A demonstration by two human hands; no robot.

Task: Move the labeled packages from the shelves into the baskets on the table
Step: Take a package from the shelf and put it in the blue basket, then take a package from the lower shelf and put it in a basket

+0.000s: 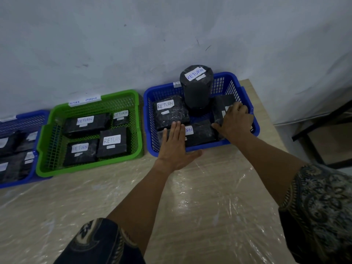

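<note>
A blue basket (245,88) at the table's right end holds black-wrapped packages with white RETURN labels. A tall cylindrical package (196,86) stands upright at its back. A flat package (169,111) lies at the left, another (200,133) at the front. My right hand (235,121) grips a flat package (222,105) at the basket's right side, fingers curled over its top edge. My left hand (176,147) lies flat with straight fingers over the basket's front rim, touching the front package.
A green basket (122,94) labeled RETURN OVERDUE sits to the left with several RETURN packages. Another blue basket (32,117) with packages is at the far left. The table (114,197) is covered in clear plastic film. A dark frame (323,119) stands right of the table.
</note>
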